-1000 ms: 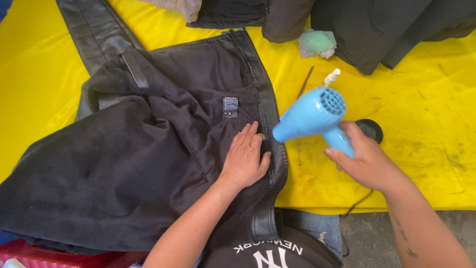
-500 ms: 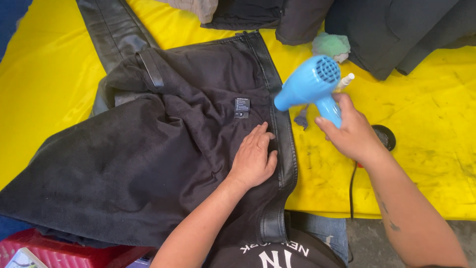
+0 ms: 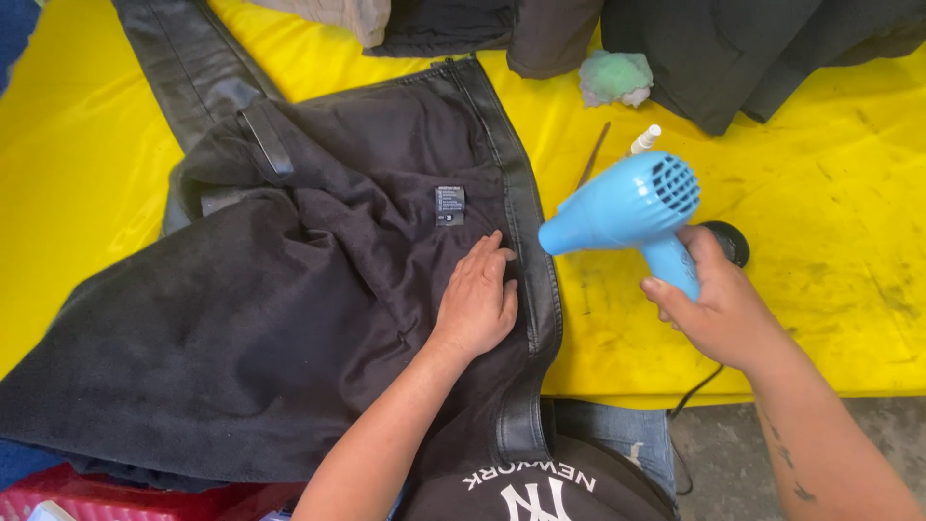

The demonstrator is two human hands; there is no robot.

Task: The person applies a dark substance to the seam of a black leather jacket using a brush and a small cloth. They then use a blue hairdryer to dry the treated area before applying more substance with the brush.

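This looks like a clothing repair or garment-care workshop. A worktable (image 3: pixel 849 251) covered in scuffed, stained yellow sheeting fills the view, with bare concrete floor (image 3: pixel 849 425) at 5 o'clock. A black jacket (image 3: pixel 289 318) lies opened out on it, and more dark garments (image 3: pixel 762 48) are piled along the 12 to 1 o'clock edge. Small work supplies sit near 1 o'clock: a green sponge (image 3: pixel 615 77), a thin brush (image 3: pixel 592 154) and a small white bottle (image 3: pixel 644 139), beside a blue hair dryer (image 3: pixel 627 207).

Bare yellow table (image 3: pixel 830 260) right of the blue hair dryer (image 3: pixel 627 207) gives room; black jacket (image 3: pixel 289 299) blocks left, dark clothes (image 3: pixel 752 48), green sponge (image 3: pixel 615 77) crowd the far edge.
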